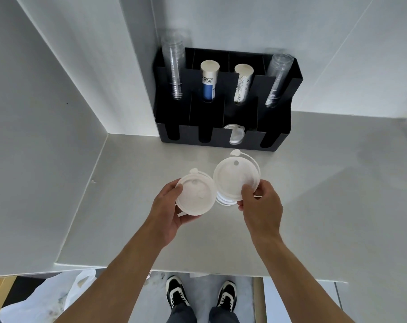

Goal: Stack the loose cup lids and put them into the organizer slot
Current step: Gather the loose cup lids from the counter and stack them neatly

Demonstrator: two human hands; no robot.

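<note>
My left hand holds one white cup lid by its left rim, flat and facing up, above the counter. My right hand grips a small stack of white lids, the top one tilted up toward me, more lid edges showing below it. The two lids touch or nearly touch at their inner edges. Behind them stands the black organizer. Its third front slot from the left holds white lids; the other front slots look dark and I see nothing in them.
The organizer's rear slots hold two stacks of clear cups and two stacks of paper cups. The grey counter meets white walls at left and back. My shoes and a plastic bag are on the floor below.
</note>
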